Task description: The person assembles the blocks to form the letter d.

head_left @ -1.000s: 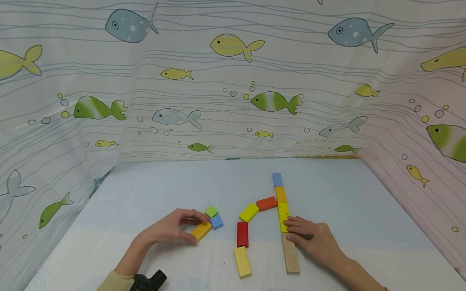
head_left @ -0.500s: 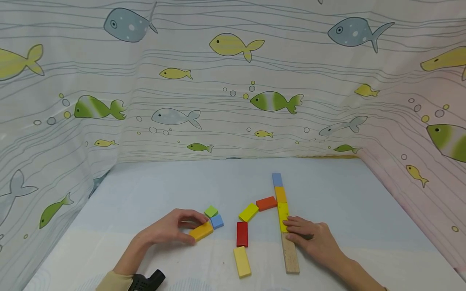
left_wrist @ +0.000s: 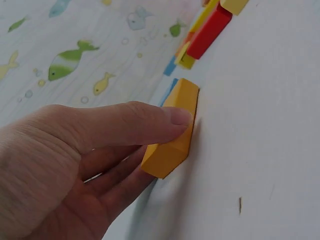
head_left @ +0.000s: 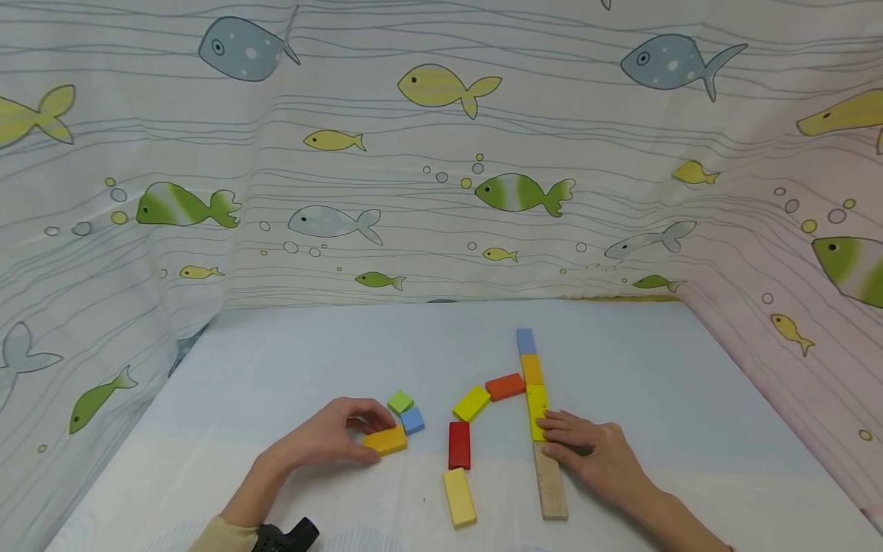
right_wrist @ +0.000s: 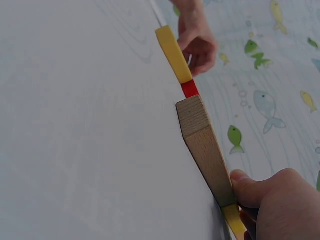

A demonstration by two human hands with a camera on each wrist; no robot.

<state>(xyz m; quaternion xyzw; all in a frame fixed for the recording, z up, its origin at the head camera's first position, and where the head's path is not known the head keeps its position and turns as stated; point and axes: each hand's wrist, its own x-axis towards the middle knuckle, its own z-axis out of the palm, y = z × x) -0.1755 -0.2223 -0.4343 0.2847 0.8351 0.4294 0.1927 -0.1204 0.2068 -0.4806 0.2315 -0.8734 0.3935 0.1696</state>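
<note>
My left hand point(head_left: 338, 433) pinches an orange rectangular block point(head_left: 386, 440) between thumb and fingers; the thumb lies across its face in the left wrist view. Just beyond that block sits a blue cube point(head_left: 412, 420), with a green cube point(head_left: 400, 401) behind it. On the right, my right hand point(head_left: 607, 460) touches the side of a straight row of blocks, fingers at the yellow block point(head_left: 535, 400) and thumb by the bare wooden block point(head_left: 553, 487). Farther up this row come an orange block point(head_left: 532, 369) and a blue block point(head_left: 526, 340).
A curved line of blocks branches left from the row: a red block point(head_left: 506, 386), a yellow block point(head_left: 472, 402), a darker red block point(head_left: 459, 445) and a pale yellow block point(head_left: 459, 497). Fish-patterned cloth point(head_left: 428, 230) rises behind the table point(head_left: 331, 345).
My left hand has turned the orange block from a slant to nearly level, then shifted slightly right with it. The blue cube has nudged a little right. The right hand has stayed in place.
</note>
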